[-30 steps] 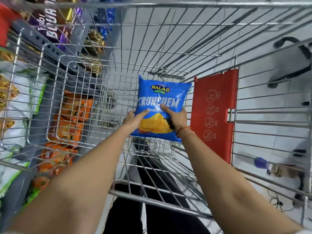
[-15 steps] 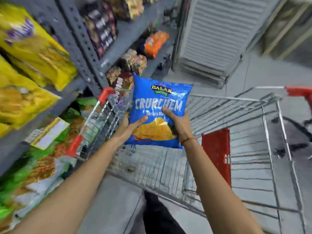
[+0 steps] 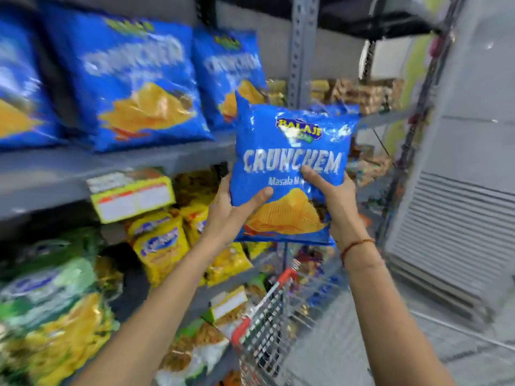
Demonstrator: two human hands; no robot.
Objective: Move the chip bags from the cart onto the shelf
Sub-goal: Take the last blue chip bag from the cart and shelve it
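Observation:
I hold a blue chip bag (image 3: pixel 289 151) upright in both hands, in front of the grey shelf (image 3: pixel 117 165). My left hand (image 3: pixel 231 213) grips its lower left edge with the thumb across the front. My right hand (image 3: pixel 337 201) grips the lower right edge, thumb on the print. Three matching blue bags (image 3: pixel 133 84) stand in a row on the shelf, up and to the left. The wire cart (image 3: pixel 281 316) with red corner trim is below the bag, its basket mostly out of view.
Yellow snack bags (image 3: pixel 164 243) and green bags (image 3: pixel 50 296) fill the lower shelves at left. Price tags (image 3: pixel 131 196) hang on the shelf edge. A slotted metal upright (image 3: pixel 302 51) rises behind the held bag. A grey louvred unit (image 3: pixel 459 227) stands at right.
Both hands have lifted the blue bag out of the cart and up to shelf height. My view has swung from the cart basket up to the shelves.

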